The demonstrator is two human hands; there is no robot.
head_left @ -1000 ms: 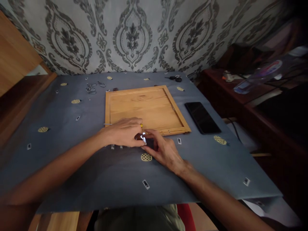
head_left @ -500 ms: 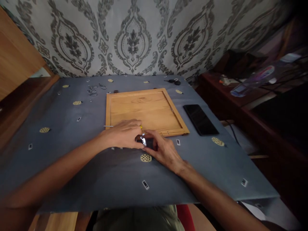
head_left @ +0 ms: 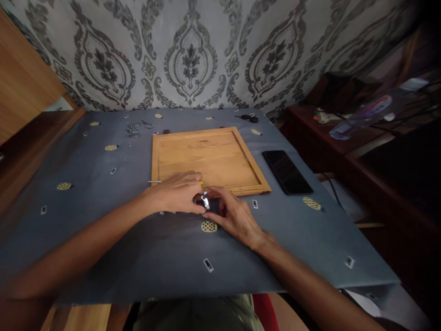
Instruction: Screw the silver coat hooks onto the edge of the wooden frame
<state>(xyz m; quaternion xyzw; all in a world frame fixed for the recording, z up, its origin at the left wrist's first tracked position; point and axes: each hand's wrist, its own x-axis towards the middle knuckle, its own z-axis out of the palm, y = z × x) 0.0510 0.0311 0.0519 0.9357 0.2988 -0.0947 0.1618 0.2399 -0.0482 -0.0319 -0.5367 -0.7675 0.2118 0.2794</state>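
My left hand (head_left: pixel 175 191) is closed over the front edge of a framed wooden panel (head_left: pixel 203 154), its thumb and fingertips against a small dark piece with a shiny metal band (head_left: pixel 206 202). My right hand (head_left: pixel 234 214) grips the same piece from the other side between thumb and fingers. What kind of piece it is, I cannot make out. A thin metal shaft (head_left: pixel 155 181) sticks out left of my left hand, and a yellow end shows by its knuckles, like a screwdriver. Whether my palm holds it or it lies beneath is hidden.
A black phone (head_left: pixel 287 171) lies right of the panel. Scissors with black handles (head_left: pixel 251 117) lie at the back right, and several small wire-like metal pieces (head_left: pixel 132 129) at the back left. A plastic bottle (head_left: pixel 372 112) is on the dark red furniture at right.
Both hands stay almost in place around the small shiny piece; its angle and the fingers shift only very slightly.
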